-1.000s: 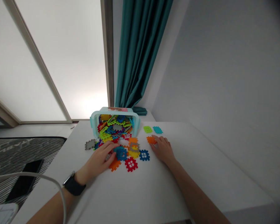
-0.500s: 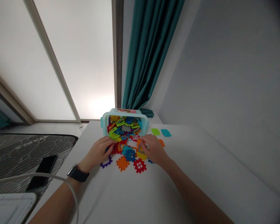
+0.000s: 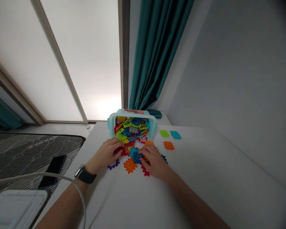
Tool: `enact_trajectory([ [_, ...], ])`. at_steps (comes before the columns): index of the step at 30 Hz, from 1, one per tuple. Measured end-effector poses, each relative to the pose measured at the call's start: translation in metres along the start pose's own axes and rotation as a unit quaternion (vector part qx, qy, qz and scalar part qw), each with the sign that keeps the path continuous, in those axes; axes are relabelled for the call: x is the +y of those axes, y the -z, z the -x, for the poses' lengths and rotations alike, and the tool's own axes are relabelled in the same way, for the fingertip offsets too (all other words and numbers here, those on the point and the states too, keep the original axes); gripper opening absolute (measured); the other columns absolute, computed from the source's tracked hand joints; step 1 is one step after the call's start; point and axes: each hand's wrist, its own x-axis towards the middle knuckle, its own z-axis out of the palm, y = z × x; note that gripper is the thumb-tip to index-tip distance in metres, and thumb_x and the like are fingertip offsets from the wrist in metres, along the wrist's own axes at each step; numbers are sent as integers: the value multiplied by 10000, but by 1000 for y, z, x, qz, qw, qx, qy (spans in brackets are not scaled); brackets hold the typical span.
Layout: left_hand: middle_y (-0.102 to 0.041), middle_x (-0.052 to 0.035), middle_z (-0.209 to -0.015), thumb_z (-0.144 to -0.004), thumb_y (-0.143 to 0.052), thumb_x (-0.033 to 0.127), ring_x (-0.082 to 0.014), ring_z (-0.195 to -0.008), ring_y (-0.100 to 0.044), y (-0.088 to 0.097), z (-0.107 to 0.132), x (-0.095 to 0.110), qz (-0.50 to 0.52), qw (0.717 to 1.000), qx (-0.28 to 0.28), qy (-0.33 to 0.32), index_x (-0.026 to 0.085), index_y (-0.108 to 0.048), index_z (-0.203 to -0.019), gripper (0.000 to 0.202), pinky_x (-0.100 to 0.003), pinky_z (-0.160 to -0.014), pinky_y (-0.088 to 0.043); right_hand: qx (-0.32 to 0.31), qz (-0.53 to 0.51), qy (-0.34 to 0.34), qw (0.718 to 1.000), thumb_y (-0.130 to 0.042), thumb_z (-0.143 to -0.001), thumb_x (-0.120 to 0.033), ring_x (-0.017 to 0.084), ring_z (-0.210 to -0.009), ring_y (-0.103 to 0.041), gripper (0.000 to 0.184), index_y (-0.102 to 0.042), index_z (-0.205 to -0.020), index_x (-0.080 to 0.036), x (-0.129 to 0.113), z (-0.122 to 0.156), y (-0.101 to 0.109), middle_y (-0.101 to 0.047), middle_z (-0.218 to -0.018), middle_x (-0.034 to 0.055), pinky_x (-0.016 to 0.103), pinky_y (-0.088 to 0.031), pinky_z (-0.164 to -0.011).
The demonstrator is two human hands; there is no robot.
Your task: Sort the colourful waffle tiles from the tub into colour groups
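On the table (image 3: 205, 178) the left hand (image 3: 107, 154) and right hand (image 3: 153, 160) lie close together, fingers down in the spilled tiles (image 3: 130, 165). I cannot tell whether either pinches one. This looks like rummaging, and freeing one tile calls for an edge pinch. Beyond, the tipped tub (image 3: 112, 122) holds more.

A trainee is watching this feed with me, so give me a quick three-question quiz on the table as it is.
1. True or false: the tub stands upright.
2. Which wrist wears the watch? A left, B right.
3. How many tiles lie apart, right of the pile?
Key: 1 false, it lies on its side. 2 A. 3 three: green tile, teal tile, orange tile.
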Motion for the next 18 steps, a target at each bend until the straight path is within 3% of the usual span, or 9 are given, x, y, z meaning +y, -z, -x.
enact_trajectory([
  [6, -674, -53, -1007, -846, -683, 324, -235, -957, -634, 9, 6, -7, -35, 998, -51, 7, 240, -675, -990, 167, -364, -855, -508, -23, 5, -8, 1000, -575, -911, -150, 269, -1034, -587, 191, -639, -1079, -215, 0, 0, -5, -644, -1060, 95, 461, -480, -906],
  [11, -639, -75, -1133, -851, -690, 284, -248, -1044, -616, 0, 8, -14, -38, 997, -66, 8, 233, -647, -1048, 208, -372, -900, -505, -25, 7, -8, 1000, -556, -921, -144, 268, -1040, -582, 211, -636, -1102, -218, 2, 1, -6, -644, -1073, 94, 469, -474, -917],
  [15, -658, -64, -1084, -857, -671, 234, -245, -1004, -618, -3, 6, -12, -54, 995, -83, 17, 225, -637, -972, 120, -369, -866, -501, -30, 6, -9, 999, -553, -925, -146, 268, -1038, -578, 206, -634, -1101, -214, 3, 1, -7, -646, -1076, 96, 471, -473, -916],
  [18, -676, -58, -1022, -847, -678, 274, -251, -973, -629, 5, 5, -6, -72, 994, -84, 19, 220, -629, -943, 121, -381, -856, -488, -25, 3, -6, 1000, -554, -921, -140, 269, -1026, -583, 209, -631, -1101, -211, 3, 1, -8, -650, -1069, 97, 474, -477, -914],
])
